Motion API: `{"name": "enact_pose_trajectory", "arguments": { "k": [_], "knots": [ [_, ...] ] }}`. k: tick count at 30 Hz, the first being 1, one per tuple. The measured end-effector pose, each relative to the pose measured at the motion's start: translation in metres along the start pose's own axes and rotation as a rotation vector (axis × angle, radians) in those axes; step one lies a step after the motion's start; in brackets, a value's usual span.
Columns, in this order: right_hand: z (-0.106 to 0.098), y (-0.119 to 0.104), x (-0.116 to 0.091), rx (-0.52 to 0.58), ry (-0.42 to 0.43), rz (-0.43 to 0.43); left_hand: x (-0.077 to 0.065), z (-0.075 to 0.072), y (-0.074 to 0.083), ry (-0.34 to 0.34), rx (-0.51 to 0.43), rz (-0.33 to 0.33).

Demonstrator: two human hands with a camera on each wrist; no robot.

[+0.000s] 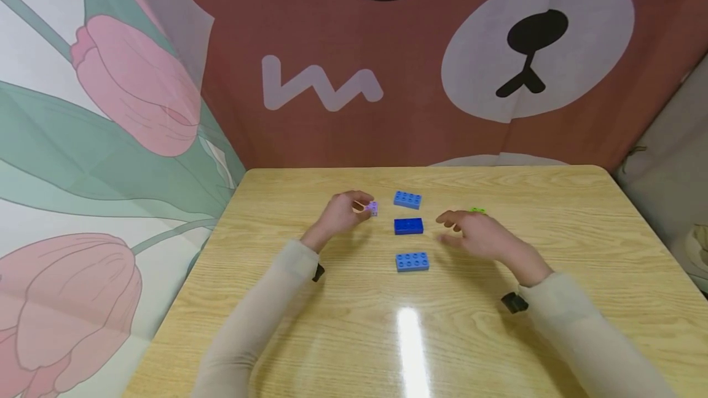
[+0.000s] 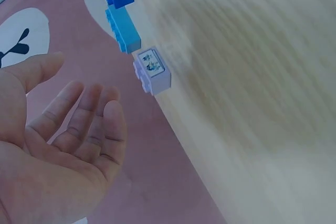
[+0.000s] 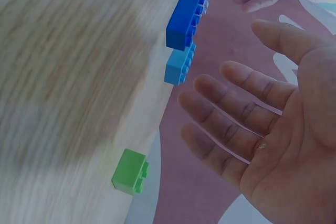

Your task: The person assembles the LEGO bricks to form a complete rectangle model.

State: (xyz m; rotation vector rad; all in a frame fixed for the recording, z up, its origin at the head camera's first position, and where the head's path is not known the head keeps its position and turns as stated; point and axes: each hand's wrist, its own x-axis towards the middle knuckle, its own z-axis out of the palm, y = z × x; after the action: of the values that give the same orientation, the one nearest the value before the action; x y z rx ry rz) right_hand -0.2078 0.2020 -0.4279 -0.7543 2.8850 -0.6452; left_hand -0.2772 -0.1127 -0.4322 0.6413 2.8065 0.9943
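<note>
My left hand (image 1: 342, 210) hovers beside a small lilac block (image 1: 373, 208); in the left wrist view its fingers are loosely bent and hold nothing, and the lilac block (image 2: 153, 71) bears a printed picture. To the right, my right hand (image 1: 480, 233) is held above the table, fingers spread and holding nothing. Partly hidden behind it is a small green block (image 1: 478, 210), shown whole as a green block (image 3: 129, 171) in the right wrist view. Between the hands lie a lighter blue block (image 1: 407, 199) at the back, a dark blue block (image 1: 409, 226) and another lighter blue block (image 1: 412, 261) nearer me.
The wooden table (image 1: 332, 336) ends at a back edge against a hanging cloth (image 1: 409, 134) with a brown animal print. A flowered cloth (image 1: 99, 195) hangs along the left side. Light glares off the tabletop near the front.
</note>
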Motion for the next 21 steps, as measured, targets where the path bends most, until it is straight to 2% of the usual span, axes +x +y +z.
{"name": "enact_pose_trajectory", "arguments": {
  "k": [9, 15, 21],
  "knots": [
    [0.007, -0.002, 0.000, 0.046, -0.039, 0.000, 0.001, 0.013, 0.004, -0.060, -0.021, -0.021],
    [0.013, -0.004, 0.002, 0.059, -0.041, -0.024, 0.002, 0.021, 0.006, -0.070, -0.010, 0.003],
    [0.018, -0.009, 0.004, 0.057, -0.054, -0.022, 0.002, 0.029, 0.008, -0.093, -0.011, -0.015]
  ]
}}
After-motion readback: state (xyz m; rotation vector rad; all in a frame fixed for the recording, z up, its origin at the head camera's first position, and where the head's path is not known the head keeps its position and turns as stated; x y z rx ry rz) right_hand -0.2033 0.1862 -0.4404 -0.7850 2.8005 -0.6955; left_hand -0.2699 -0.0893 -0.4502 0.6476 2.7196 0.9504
